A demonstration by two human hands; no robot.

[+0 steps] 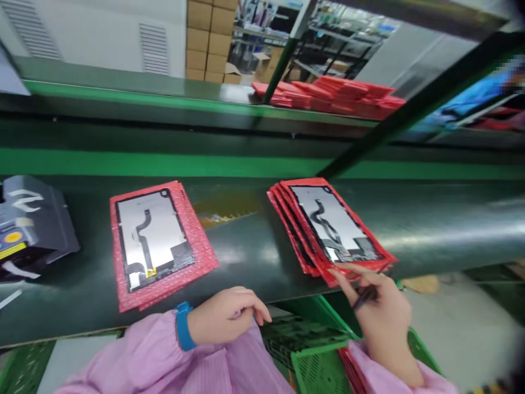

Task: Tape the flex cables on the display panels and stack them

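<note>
My right hand [383,306] has its fingers closed around a black pen-like tool [366,297]. Its extended fingers touch the near edge of a stack of red bubble-wrap sleeves [293,230]. On top of that stack lies a flat screen panel [338,219], silver back up, with a dark ribbon cable. My left hand [225,317], a blue band at its wrist, hovers at the bench edge with loosely bent fingers, holding nothing visible. Left of it, a second screen panel [153,230] with a similar cable and a yellow patch rests on pinkish-red bubble-wrap sleeves [200,251].
A grey device [39,230] with a yellow label stands at the bench's left end. More red sleeves [328,96] are piled on the shelf behind. A slanting dark post [394,117] crosses the right side. Below the bench are green crates [320,369].
</note>
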